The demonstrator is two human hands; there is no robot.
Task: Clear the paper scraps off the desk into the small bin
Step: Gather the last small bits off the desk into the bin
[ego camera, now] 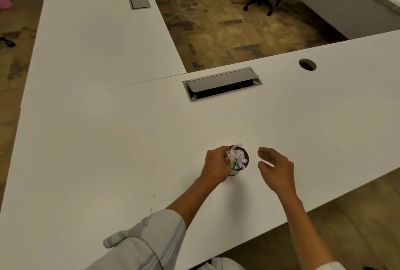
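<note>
White bench (pixel 108 150), L-shaped, cable hatch (pixel 221 84) set in its top. Small bin (pixel 238 169) stands near the front edge, heaped with scraps (pixel 237 157). Left hand (pixel 216 167) touches bin's left side, fingers curled at the rim among the paper. Right hand (pixel 276 169) just beside bin, fingers loosely spread, pinching nothing clear. Stray scraps (pixel 153 194) lie left of forearm.

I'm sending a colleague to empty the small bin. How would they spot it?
On the long white desk, look nearer the front edge than the open metal cable hatch. The small bin is a dark round cup between the two hands, the only container there, heaped with white paper scraps.
</note>
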